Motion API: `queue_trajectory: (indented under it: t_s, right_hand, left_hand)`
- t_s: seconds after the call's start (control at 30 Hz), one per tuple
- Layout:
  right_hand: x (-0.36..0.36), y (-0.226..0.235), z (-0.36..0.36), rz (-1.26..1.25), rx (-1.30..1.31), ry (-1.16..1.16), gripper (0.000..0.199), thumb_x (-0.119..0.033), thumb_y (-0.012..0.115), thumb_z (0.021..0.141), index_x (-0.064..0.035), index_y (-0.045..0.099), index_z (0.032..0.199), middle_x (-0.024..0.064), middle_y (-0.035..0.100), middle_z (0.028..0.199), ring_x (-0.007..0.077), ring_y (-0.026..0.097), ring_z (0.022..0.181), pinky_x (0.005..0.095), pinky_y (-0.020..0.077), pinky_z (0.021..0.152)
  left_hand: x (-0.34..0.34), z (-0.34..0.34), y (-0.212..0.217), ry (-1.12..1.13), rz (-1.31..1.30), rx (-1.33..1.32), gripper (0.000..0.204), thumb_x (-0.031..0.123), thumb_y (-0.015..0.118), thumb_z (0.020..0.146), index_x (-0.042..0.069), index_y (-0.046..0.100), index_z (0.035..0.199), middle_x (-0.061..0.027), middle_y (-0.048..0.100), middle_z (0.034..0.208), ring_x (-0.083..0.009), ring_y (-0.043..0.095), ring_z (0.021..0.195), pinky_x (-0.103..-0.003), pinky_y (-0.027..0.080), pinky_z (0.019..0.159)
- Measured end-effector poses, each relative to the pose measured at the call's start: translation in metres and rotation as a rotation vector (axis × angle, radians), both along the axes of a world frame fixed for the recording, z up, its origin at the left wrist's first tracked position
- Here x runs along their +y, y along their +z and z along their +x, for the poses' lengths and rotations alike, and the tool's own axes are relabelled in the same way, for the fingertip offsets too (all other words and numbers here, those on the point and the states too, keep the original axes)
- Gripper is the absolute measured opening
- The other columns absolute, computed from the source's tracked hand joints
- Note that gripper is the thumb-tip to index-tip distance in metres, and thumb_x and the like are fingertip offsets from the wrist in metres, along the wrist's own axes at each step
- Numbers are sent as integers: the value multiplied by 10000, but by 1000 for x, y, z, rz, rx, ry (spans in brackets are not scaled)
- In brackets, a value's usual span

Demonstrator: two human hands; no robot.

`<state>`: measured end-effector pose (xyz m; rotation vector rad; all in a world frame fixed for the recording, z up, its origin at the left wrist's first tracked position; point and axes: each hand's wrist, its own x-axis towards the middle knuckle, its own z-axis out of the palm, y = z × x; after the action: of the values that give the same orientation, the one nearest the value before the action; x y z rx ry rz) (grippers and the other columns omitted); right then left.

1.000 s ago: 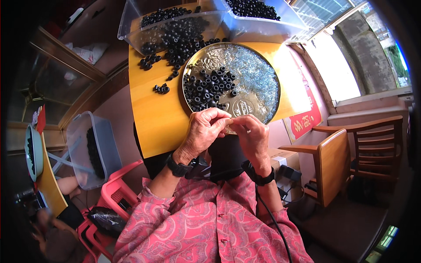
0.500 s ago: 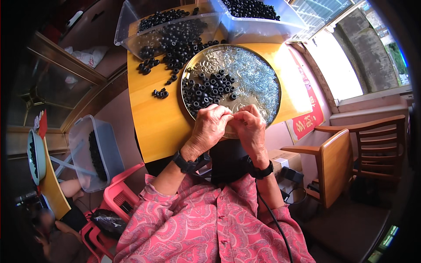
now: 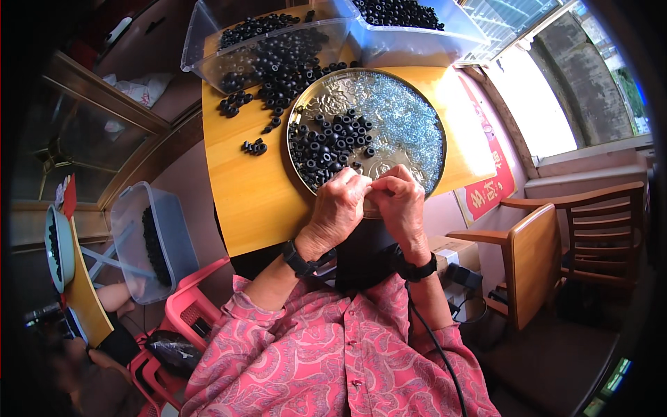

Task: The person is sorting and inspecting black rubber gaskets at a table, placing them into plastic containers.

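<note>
A round metal tray (image 3: 331, 97) with an embossed pattern lies on the yellow tabletop. Its left half bears a heap of black ring-shaped parts (image 3: 326, 149); many small clear bluish pieces (image 3: 410, 115) are spread over the right half. Above the tray's near rim, my left hand (image 3: 340, 203) and my right hand (image 3: 398, 201) meet fingertip to fingertip. Both are closed in a pinch, and whatever lies between the fingers is too small or hidden to name. Each wrist wears a black band.
Two clear plastic bins (image 3: 424, 45) of black parts stand at the table's far side, with loose parts spilled beside the left one. Another clear bin (image 3: 170, 229) and pink stools (image 3: 191, 306) are at left. A wooden chair (image 3: 535, 264) stands at right. A person sits at lower left.
Both hands stay pinched together over the tray's near edge, with only a slight shift of the fingers and wrists. The tray and its contents look the same.
</note>
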<state>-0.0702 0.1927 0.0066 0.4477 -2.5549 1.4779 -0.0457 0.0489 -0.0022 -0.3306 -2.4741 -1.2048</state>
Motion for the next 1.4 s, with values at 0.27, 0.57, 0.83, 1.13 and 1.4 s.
queue_trajectory:
  t_s: [0.27, 0.57, 0.83, 1.13, 1.4]
  right_hand:
    - [8, 8, -2, 51, 7, 75, 111, 87, 664, 675, 11, 682, 753, 102, 620, 821, 251, 622, 775, 335, 499, 670]
    - [-9, 25, 14, -103, 208, -17, 246, 17, 578, 879, -18, 635, 1116, 161, 583, 1086, 287, 621, 956, 351, 508, 802]
    - [-21, 18, 14, -250, -45, 257, 394, -261, 324, 1035, 0, 608, 1114, 171, 581, 1177, 317, 558, 1117, 383, 416, 984]
    - [-24, 16, 15, -428, -211, 215, 266, -176, 373, 1009, -11, 563, 921, 167, 587, 1062, 284, 578, 985, 364, 440, 907]
    - [-19, 13, 11, -340, -167, 218, 265, -172, 386, 998, 0, 564, 902, 166, 590, 1049, 284, 580, 967, 363, 443, 898]
  left_hand:
    - [5, 4, 5, -9, -170, 100, 158, -60, 577, 763, 16, 603, 900, -132, 562, 814, -320, 601, 783, -394, 514, 668]
    - [7, 8, 13, -119, -308, 88, 199, -28, 595, 739, -57, 573, 935, -180, 544, 844, -346, 584, 823, -414, 506, 672]
    - [7, 11, -7, -138, -278, 57, 206, 43, 630, 787, -30, 574, 971, -167, 614, 788, -325, 647, 755, -411, 534, 620]
    - [12, 6, -13, -131, -186, 186, 326, 70, 661, 760, -50, 589, 1055, -195, 632, 923, -355, 633, 905, -420, 529, 710]
    - [14, 28, -104, -222, -132, 8, 359, 122, 661, 767, -12, 609, 1096, -166, 640, 952, -305, 661, 833, -378, 552, 627]
